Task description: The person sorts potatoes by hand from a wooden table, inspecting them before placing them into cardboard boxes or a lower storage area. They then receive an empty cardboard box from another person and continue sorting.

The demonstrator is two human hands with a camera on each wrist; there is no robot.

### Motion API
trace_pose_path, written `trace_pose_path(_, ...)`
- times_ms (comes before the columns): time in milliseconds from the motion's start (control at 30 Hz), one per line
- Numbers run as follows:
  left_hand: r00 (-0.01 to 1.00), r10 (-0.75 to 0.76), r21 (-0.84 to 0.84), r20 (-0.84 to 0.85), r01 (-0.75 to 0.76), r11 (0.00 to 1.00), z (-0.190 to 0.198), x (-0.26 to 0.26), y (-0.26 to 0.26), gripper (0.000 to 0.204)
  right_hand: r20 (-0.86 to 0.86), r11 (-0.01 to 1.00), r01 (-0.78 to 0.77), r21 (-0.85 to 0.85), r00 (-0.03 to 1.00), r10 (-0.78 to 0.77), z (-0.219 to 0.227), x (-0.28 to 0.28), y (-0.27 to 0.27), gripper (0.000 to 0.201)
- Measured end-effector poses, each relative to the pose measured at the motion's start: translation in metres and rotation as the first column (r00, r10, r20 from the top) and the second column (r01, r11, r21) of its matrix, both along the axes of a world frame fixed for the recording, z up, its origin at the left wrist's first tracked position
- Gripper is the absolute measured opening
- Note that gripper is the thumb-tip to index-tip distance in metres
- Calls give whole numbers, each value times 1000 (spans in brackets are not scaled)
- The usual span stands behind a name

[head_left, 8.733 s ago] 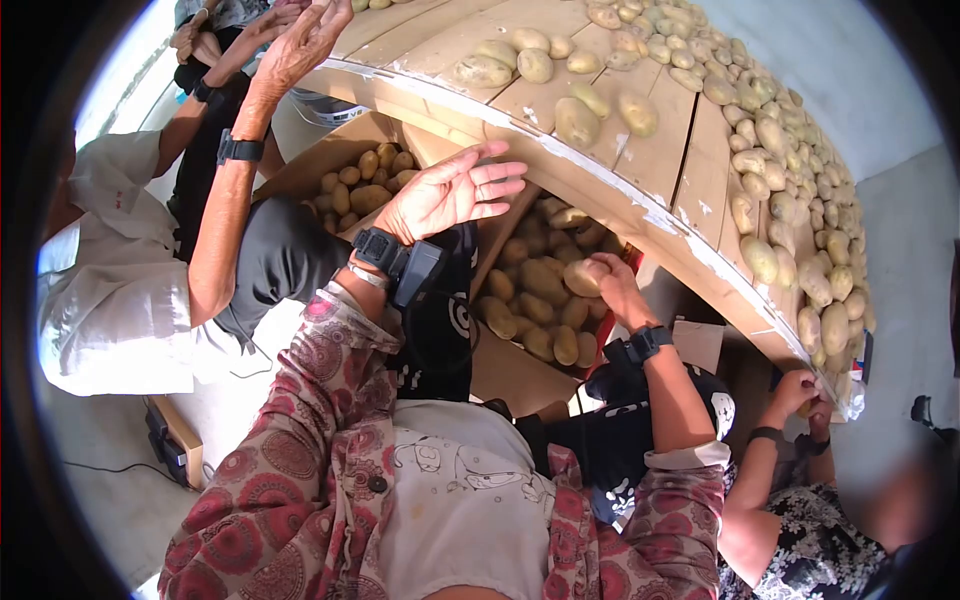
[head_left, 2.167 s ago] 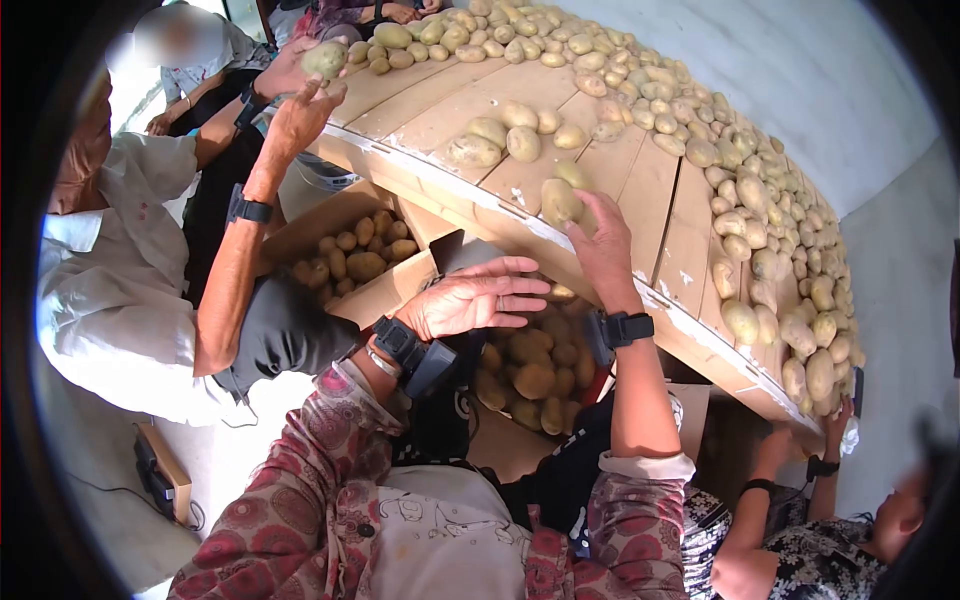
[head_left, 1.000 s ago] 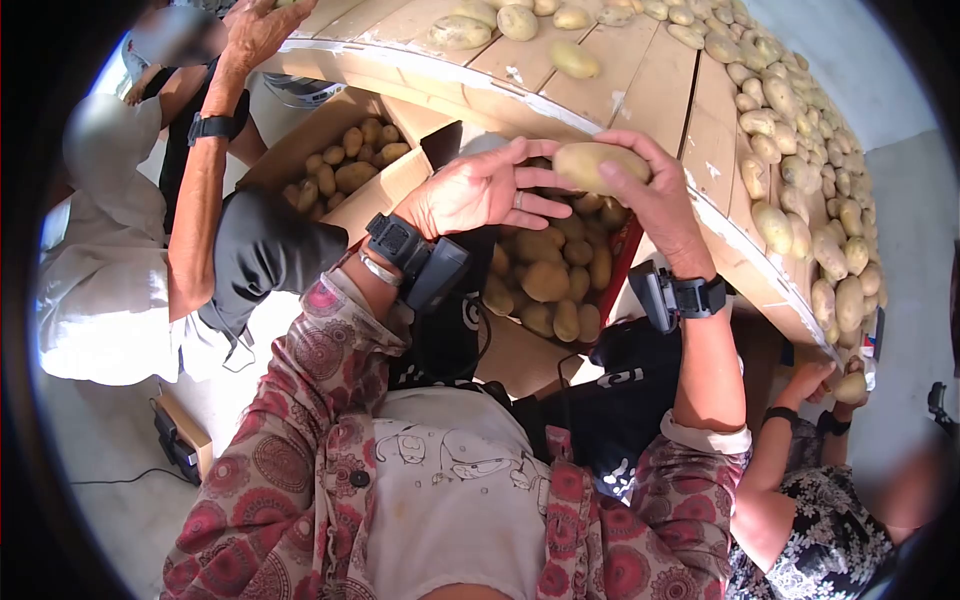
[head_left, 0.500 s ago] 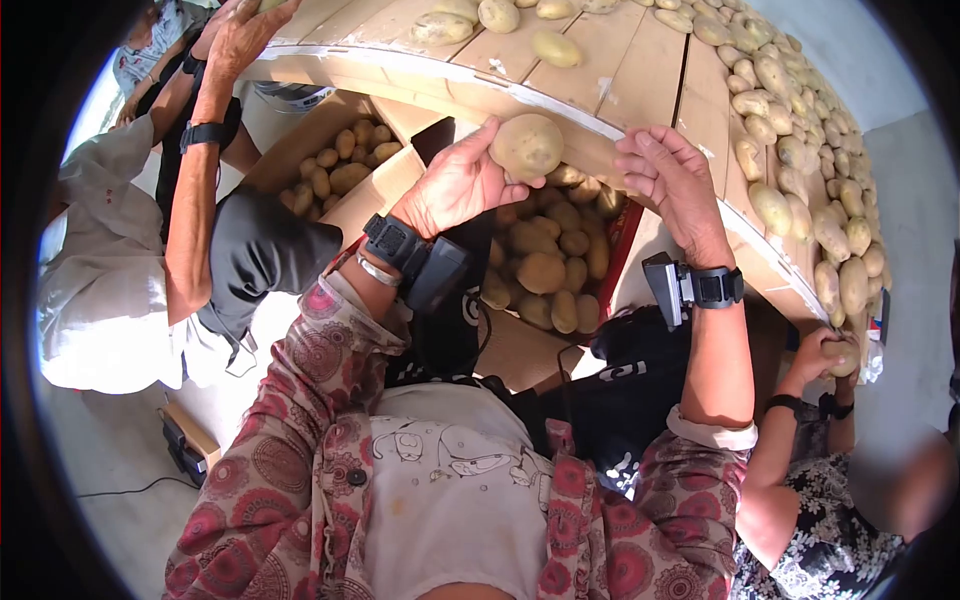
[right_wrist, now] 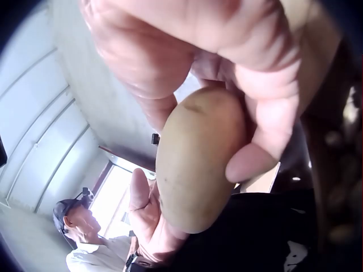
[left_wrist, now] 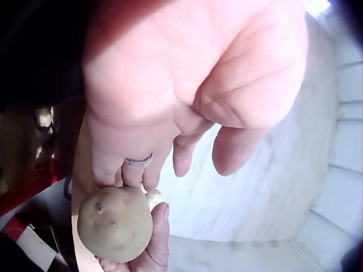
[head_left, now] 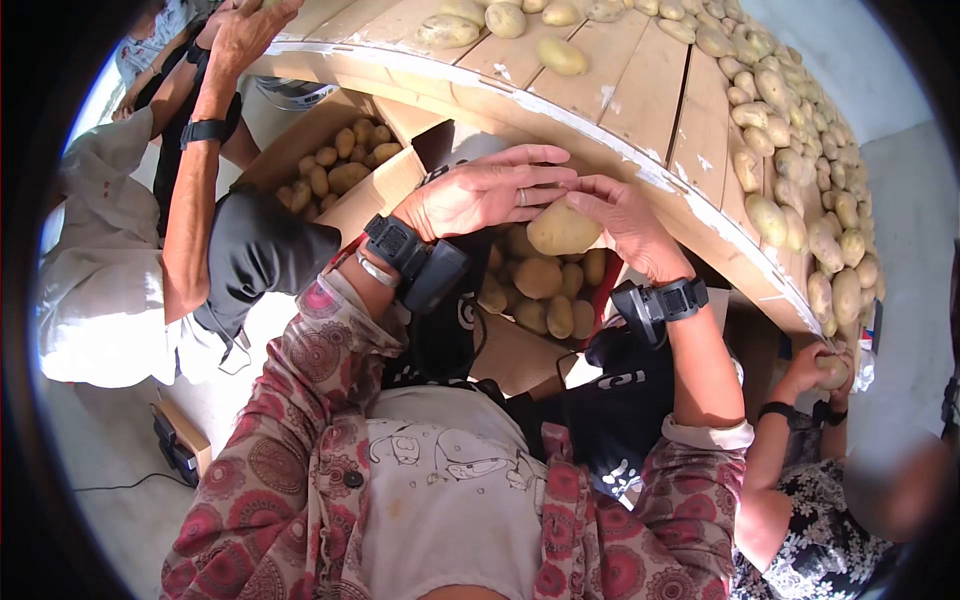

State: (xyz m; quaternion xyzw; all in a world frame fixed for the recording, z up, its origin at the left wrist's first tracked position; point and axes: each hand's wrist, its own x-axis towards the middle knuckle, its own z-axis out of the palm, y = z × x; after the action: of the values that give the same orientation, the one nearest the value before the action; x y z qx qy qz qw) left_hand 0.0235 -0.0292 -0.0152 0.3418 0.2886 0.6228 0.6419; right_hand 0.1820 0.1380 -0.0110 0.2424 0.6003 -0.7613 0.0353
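Note:
Between my two hands, above a box of potatoes, is a pale yellow potato (head_left: 563, 230). The fingers and thumb of my right hand (head_left: 635, 228) pinch it from the right side, clearly so in the right wrist view, where the potato (right_wrist: 198, 164) has a few small dark marks. My left hand (head_left: 475, 195), with a ring on one finger, stretches its fingers out straight along the potato's upper left. In the left wrist view those fingertips are right at the edge of the potato (left_wrist: 115, 224), whose near end shows small dark eyes.
A slatted wooden table (head_left: 640, 110) curves ahead, with a single potato (head_left: 561, 56) near its edge and many heaped (head_left: 790, 150) along the far side. Below is a red-edged box (head_left: 600, 300) of potatoes; another carton (head_left: 385, 180) stands left. People sit on both sides.
My right hand picked a potato off the table and brought it to my left hand, which held it half a second ago. Now my right hand grips it, lower, and my left fingers have straightened.

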Motion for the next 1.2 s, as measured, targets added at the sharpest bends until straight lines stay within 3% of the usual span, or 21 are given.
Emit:
trace_pose_path(33,1000,4,3,3,-4,1000,-1,0,1,63,3,1000,-4,3,1000,4,4,2,4,34)
trace_pose_path(67,998,46,-1,47,-46,999,-3,0,1,62,-8,963,-77,257,997,82,9,5,9,33)
trace_pose_path(100,992,88,-9,89,-87,996,-3,0,0,61,-4,859,-139,493,987,162,11,8,14,33)
trace_pose_path(167,991,112,11,71,-113,994,-1,-2,-1,60,30,847,-140,513,989,145,5,13,28,31)
trace_pose_path(233,995,42,-3,87,-42,999,-2,-4,0,59,148,767,-288,574,957,248,-5,22,40,25)
trace_pose_path(267,996,29,-22,84,-27,999,-1,-4,-1,60,238,675,-368,639,930,281,-9,25,42,25)
trace_pose_path(300,996,27,-22,85,-25,999,-2,-4,0,60,239,676,-367,639,930,280,-16,28,43,25)
trace_pose_path(367,996,38,-27,81,-36,999,-1,-7,-1,60,338,562,-474,677,880,335,-29,30,45,26)
trace_pose_path(400,996,38,-26,77,-36,999,0,-7,-2,60,474,564,-583,584,810,346,-28,28,44,33)
trace_pose_path(433,996,41,-33,80,-39,999,1,-7,-2,60,475,564,-582,585,810,344,-35,32,46,33)
trace_pose_path(500,996,41,-42,84,-38,998,1,-7,-1,60,378,295,-479,826,861,341,-72,48,53,44)
trace_pose_path(533,996,44,-41,84,-41,998,0,-7,-1,59,272,296,-364,883,911,312,-87,52,62,48)
trace_pose_path(567,996,49,-38,81,-46,998,1,-9,-2,58,271,296,-365,883,910,314,-82,47,64,48)
trace_pose_path(633,995,47,-42,91,-43,998,-1,-11,-2,57,248,714,-186,676,969,17,-69,39,70,42)
trace_pose_path(667,994,40,-47,105,-35,998,-1,-11,-1,55,191,765,-124,632,982,1,-66,38,73,36)
trace_pose_path(800,991,45,-68,124,-37,997,1,-13,-1,53,178,670,-175,722,982,65,-61,32,78,32)
trace_pose_path(967,986,27,-89,163,-12,996,5,-20,-4,53,206,853,-132,506,978,29,-23,19,68,26)
trace_pose_path(1033,984,12,-61,180,-1,998,3,-24,-6,55,192,846,-124,519,981,26,-14,14,58,20)
trace_pose_path(1200,981,24,-57,191,-14,998,4,-32,-13,53,-26,894,80,441,997,-77,-4,-3,50,11)
